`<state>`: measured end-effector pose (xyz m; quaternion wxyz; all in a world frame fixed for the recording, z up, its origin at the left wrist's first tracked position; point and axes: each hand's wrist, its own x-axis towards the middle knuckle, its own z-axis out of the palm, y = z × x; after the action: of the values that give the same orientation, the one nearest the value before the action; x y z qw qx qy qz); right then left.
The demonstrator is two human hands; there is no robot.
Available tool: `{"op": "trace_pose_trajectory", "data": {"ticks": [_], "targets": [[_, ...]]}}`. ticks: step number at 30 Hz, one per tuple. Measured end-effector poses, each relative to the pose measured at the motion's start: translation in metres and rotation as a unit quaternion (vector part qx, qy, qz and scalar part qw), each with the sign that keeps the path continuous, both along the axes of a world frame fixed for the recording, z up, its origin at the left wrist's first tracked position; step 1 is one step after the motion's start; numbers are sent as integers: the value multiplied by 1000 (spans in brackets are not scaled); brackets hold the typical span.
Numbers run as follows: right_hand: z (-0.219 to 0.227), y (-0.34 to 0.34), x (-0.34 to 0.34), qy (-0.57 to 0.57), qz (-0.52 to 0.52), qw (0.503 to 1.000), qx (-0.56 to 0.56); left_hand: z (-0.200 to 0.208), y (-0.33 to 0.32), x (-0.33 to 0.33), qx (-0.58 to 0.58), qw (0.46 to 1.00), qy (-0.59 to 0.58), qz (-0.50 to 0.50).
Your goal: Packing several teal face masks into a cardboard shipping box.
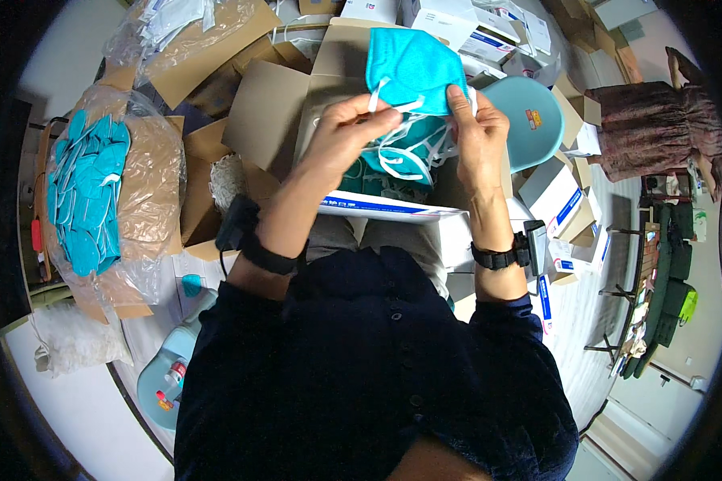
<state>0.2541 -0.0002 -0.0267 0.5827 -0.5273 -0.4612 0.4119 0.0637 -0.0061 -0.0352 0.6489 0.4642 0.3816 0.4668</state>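
A turquoise face mask (pixel 415 70) with white straps is held up in front of me over an open white carton (pixel 377 204). My right hand (pixel 481 143) pinches its lower right corner, thumb on top. My left hand (pixel 346 135) is closed at the lower left, its fingers pinched at a white strap there. Inside the carton, beneath my hands, lie more turquoise masks (pixel 405 164) with tangled white straps. The carton's inner flap stands raised behind the masks.
At left, a plastic-lined cardboard box (pixel 156 184) holds a heap of turquoise masks (pixel 92 192). A blue-green stool (pixel 529 120) stands right of the carton. White-and-blue small boxes (pixel 553 192) crowd the right and back. Another stool (pixel 156 377) with a bottle stands lower left.
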Motion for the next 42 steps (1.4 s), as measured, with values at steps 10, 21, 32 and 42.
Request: {"op": "trace_pose_trajectory", "data": {"ticks": [10, 21, 32, 42], "targets": [[-20, -1, 30, 6, -48, 992, -115, 1, 16, -69, -77, 953, -288, 49], [8, -13, -4, 77, 15, 997, -11, 28, 19, -28, -23, 974, 159, -162], [6, -14, -23, -82, 335, 937, -46, 23, 13, -21, 67, 945, 194, -257], [17, -24, -7, 49, 207, 964, -159, 35, 13, -15, 133, 922, 285, -225]]}}
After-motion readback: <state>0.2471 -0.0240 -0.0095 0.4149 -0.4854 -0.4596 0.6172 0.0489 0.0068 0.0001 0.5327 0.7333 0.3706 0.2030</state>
